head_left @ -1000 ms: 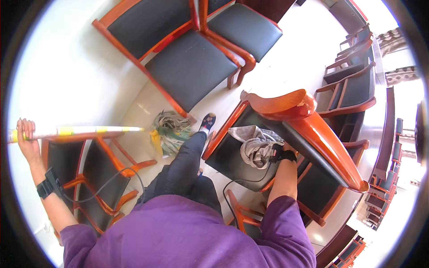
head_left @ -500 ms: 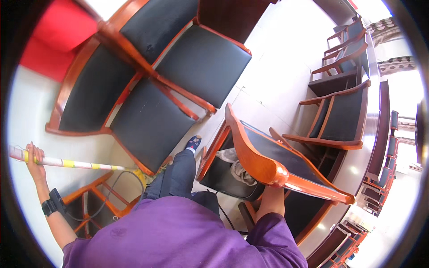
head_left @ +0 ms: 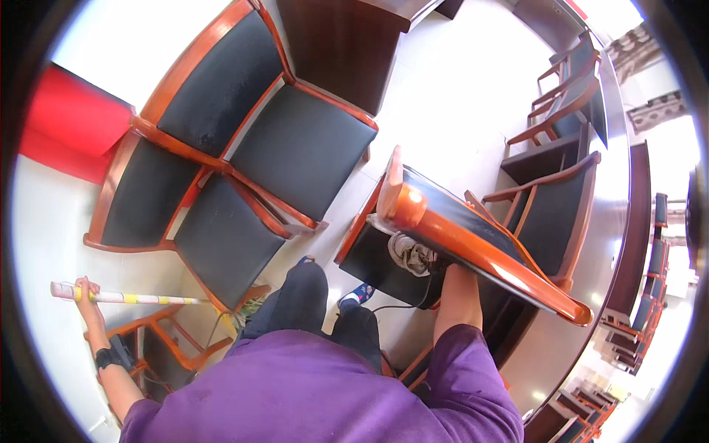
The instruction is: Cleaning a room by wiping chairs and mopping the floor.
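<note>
My left hand (head_left: 87, 289) is closed round the upper part of a long white pole with yellow bands (head_left: 144, 299). The pole slants down past the chairs, and its lower end is hard to make out. On my right stands a wooden chair with a reddish-brown frame (head_left: 473, 247) and black padding. My right forearm reaches in behind its glossy top rail, so my right hand's fingers are hidden. Close to that wrist, a crumpled grey cloth (head_left: 410, 255) lies on the chair's black seat (head_left: 369, 255).
Two joined-looking armchairs (head_left: 299, 133) stand ahead on the left, beside a dark wooden desk (head_left: 336, 55). A red cloth (head_left: 74, 122) hangs at far left. Another wooden chair (head_left: 159, 336) is low on the left. More chairs (head_left: 557, 207) line a long table at right.
The view has shifted, and my second foot now shows between the chairs. My left hand still grips the pole, and my right arm reaches farther forward behind the chair rail.
</note>
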Demonstrator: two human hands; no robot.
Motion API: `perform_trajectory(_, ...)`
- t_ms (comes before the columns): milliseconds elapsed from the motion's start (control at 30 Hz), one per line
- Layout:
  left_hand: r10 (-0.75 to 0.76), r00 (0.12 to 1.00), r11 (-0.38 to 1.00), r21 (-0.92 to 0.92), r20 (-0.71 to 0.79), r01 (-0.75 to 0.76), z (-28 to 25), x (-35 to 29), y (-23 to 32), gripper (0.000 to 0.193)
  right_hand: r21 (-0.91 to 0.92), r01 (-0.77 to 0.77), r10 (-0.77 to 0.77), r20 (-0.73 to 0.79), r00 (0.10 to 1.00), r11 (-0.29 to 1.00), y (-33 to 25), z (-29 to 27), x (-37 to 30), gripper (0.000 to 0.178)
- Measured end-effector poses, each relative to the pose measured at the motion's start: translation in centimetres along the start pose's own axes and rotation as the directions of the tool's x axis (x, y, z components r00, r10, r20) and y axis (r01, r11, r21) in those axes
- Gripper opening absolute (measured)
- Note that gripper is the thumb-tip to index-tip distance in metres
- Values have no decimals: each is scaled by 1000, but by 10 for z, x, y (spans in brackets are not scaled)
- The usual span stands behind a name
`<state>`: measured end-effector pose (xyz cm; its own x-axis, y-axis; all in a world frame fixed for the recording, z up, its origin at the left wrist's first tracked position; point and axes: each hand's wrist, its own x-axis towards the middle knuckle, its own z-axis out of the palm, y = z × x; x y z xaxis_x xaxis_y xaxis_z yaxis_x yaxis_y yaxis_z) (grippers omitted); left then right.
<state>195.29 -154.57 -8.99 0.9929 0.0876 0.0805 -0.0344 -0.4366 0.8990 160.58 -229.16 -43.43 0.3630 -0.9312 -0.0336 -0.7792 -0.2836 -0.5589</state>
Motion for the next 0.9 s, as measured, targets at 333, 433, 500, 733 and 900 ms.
perform_trajectory(333,-54,989,995,71,-141,65,79,8,-9,12,-124,-73,82,69,994,990,38,6,125,47)
perform_trajectory(433,-72,980,986,132,-188,98,126,42,-9,15,-210,-85,102,74,992,974,48,8,187,46)
perform_trajectory(500,-44,965,952,282,-260,119,167,61,-1,14,-267,-69,93,80,992,961,46,9,240,46)
perform_trajectory(733,-243,850,876,271,-467,399,134,57,-1,22,-439,56,20,168,986,897,51,34,405,44)
perform_trajectory(900,-297,708,873,118,-641,473,117,40,14,26,-574,180,-23,269,963,799,39,69,499,43)
